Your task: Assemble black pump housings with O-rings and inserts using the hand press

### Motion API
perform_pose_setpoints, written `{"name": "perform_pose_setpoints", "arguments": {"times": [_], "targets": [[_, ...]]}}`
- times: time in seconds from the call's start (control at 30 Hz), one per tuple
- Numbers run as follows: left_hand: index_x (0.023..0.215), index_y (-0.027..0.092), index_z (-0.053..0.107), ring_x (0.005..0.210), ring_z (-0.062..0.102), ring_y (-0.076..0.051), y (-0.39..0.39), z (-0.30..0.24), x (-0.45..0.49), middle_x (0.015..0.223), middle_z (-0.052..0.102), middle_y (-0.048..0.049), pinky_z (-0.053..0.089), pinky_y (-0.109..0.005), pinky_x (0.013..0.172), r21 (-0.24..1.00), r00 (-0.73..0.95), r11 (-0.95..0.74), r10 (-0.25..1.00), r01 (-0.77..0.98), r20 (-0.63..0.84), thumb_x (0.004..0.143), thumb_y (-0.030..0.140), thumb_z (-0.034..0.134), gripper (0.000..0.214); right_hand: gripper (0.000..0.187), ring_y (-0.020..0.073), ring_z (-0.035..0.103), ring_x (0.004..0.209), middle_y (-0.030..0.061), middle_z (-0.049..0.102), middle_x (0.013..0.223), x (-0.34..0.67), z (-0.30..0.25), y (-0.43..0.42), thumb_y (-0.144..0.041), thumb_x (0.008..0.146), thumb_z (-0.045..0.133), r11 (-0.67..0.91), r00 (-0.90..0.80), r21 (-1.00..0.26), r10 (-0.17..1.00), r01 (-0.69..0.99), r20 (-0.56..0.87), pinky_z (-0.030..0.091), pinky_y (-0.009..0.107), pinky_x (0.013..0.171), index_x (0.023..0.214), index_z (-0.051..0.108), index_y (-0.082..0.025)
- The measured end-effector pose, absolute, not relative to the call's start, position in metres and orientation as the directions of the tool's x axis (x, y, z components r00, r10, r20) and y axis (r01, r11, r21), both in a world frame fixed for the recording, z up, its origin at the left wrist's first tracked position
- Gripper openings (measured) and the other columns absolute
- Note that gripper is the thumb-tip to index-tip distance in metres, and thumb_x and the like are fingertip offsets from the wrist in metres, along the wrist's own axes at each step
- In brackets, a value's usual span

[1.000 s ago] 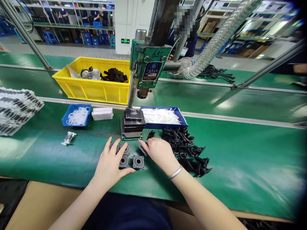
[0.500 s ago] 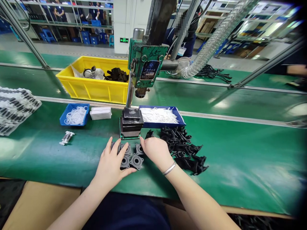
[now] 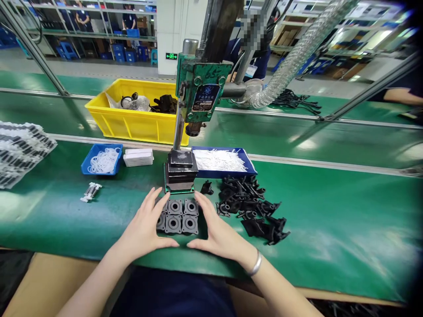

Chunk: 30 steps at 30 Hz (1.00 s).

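Observation:
Several square black plastic parts (image 3: 173, 223), each with a round hole in its middle, lie in two rows on the green mat in front of the press base (image 3: 180, 174). My left hand (image 3: 143, 224) curves around their left side, fingers spread, hiding part of the leftmost ones. On the right side, my right hand (image 3: 218, 229) rests along the rows with its thumb and fingers apart. Both hands frame the block of parts, and neither is closed round a single piece. A heap of loose black parts (image 3: 244, 193) lies to the right of my right hand.
Above the base hangs the green hand press (image 3: 205, 92). Behind are a blue tray of white strips (image 3: 249, 162), a small blue bin of white rings (image 3: 118, 167), a white block (image 3: 139, 157) and a yellow crate (image 3: 139, 125). A person stands beyond the press.
My right hand has opened and moved down to the right side of the parts. The square parts now sit closer together in straighter rows. My left hand has shifted slightly left.

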<state>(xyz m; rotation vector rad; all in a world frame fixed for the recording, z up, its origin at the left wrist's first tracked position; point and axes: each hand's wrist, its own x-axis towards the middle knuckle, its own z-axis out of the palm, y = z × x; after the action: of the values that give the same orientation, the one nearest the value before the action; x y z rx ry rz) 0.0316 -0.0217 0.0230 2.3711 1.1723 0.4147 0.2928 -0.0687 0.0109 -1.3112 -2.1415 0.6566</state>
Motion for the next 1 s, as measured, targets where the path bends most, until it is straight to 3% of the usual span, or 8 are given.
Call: {"name": "perform_pose_setpoints", "arguments": {"times": [0.07, 0.23, 0.4, 0.57, 0.87, 1.0], "targets": [[0.156, 0.033, 0.011, 0.150, 0.021, -0.037, -0.013, 0.019, 0.022, 0.162, 0.018, -0.0138, 0.031, -0.058, 0.118, 0.617, 0.626, -0.515, 0.779, 0.595, 0.047, 0.069, 0.057, 0.081, 0.115, 0.111, 0.0323, 0.013, 0.151, 0.0198, 0.011, 0.160, 0.286, 0.002, -0.064, -0.060, 0.081, 0.072, 0.451, -0.429, -0.643, 0.880, 0.619, 0.203, 0.027, 0.052, 0.121, 0.156, -0.001, -0.021], [0.155, 0.029, 0.018, 0.143, 0.034, -0.036, -0.002, 0.009, 0.029, 0.152, 0.029, -0.0157, 0.035, -0.055, 0.117, 0.743, 0.640, -0.453, 0.767, 0.492, 0.044, 0.072, 0.047, 0.082, 0.106, 0.096, 0.0308, 0.025, 0.147, 0.0198, 0.025, 0.153, 0.283, -0.001, -0.042, -0.051, 0.088, 0.068, 0.549, -0.528, -0.643, 0.811, 0.535, 0.254, 0.032, 0.050, 0.119, 0.155, 0.007, -0.022], [0.155, 0.029, 0.018, 0.141, 0.037, -0.034, -0.002, 0.008, 0.041, 0.148, 0.033, -0.0147, 0.037, -0.054, 0.116, 0.772, 0.631, -0.441, 0.773, 0.458, 0.068, 0.073, 0.043, 0.081, 0.104, 0.094, 0.0319, 0.029, 0.144, 0.0193, 0.031, 0.150, 0.295, 0.001, -0.033, -0.055, 0.085, 0.070, 0.545, -0.532, -0.669, 0.807, 0.505, 0.256, 0.033, 0.053, 0.118, 0.153, 0.015, -0.021], [0.155, 0.029, 0.015, 0.145, 0.029, -0.035, -0.003, 0.008, 0.038, 0.154, 0.024, -0.0152, 0.032, -0.056, 0.118, 0.805, 0.644, -0.432, 0.761, 0.407, 0.083, 0.073, 0.041, 0.081, 0.106, 0.092, 0.0329, 0.029, 0.141, 0.0169, 0.036, 0.147, 0.293, -0.007, -0.034, -0.063, 0.083, 0.067, 0.521, -0.467, -0.705, 0.833, 0.481, 0.297, 0.030, 0.056, 0.118, 0.152, 0.021, -0.022], [0.154, 0.032, 0.017, 0.141, 0.035, -0.033, 0.001, 0.008, 0.042, 0.149, 0.029, -0.0139, 0.034, -0.055, 0.117, 0.854, 0.631, -0.352, 0.775, 0.384, 0.037, 0.073, 0.035, 0.082, 0.104, 0.085, 0.0323, 0.030, 0.140, 0.0162, 0.035, 0.147, 0.290, -0.009, -0.038, -0.053, 0.088, 0.066, 0.490, -0.454, -0.731, 0.848, 0.475, 0.273, 0.033, 0.055, 0.117, 0.152, 0.020, -0.022], [0.155, 0.030, 0.017, 0.144, 0.030, -0.034, 0.002, 0.007, 0.041, 0.153, 0.028, -0.0146, 0.031, -0.056, 0.118, 0.849, 0.647, -0.374, 0.761, 0.374, 0.049, 0.075, 0.034, 0.080, 0.102, 0.088, 0.0335, 0.026, 0.143, 0.0164, 0.029, 0.152, 0.292, -0.010, -0.038, -0.054, 0.088, 0.066, 0.496, -0.461, -0.724, 0.845, 0.481, 0.273, 0.031, 0.056, 0.117, 0.154, 0.016, -0.023]]}}
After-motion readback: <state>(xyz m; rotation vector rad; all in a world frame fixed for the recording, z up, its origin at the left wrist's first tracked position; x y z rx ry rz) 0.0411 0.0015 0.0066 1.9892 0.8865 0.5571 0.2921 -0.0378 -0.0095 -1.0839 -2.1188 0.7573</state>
